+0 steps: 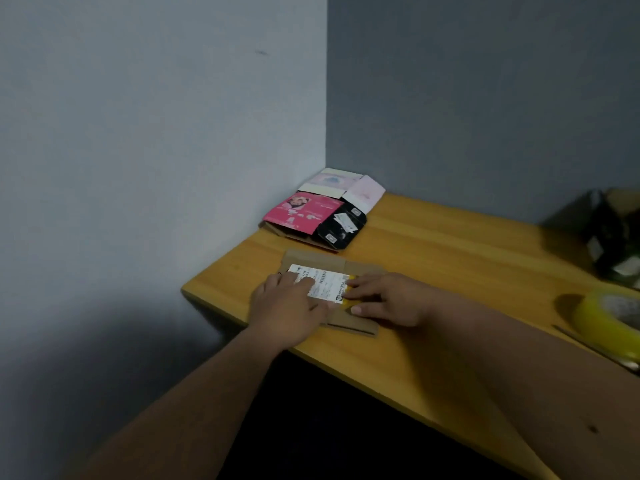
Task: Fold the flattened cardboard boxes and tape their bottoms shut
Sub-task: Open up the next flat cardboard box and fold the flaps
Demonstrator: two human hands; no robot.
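A flattened brown cardboard box (360, 268) with a white shipping label lies near the left end of the wooden table (433, 258). My left hand (285, 308) rests flat on its left part, fingers over the label's edge. My right hand (384, 299) lies flat on its right part, fingers pointing left across a yellow strip. Neither hand grips anything. A roll of yellowish tape (609, 322) sits at the right edge of the view, apart from both hands.
A stack of flattened printed boxes, pink, black and white (322, 211), lies in the far corner against the two walls. A dark, blurred object (613, 233) stands at the far right. The table's near edge runs diagonally below my forearms.
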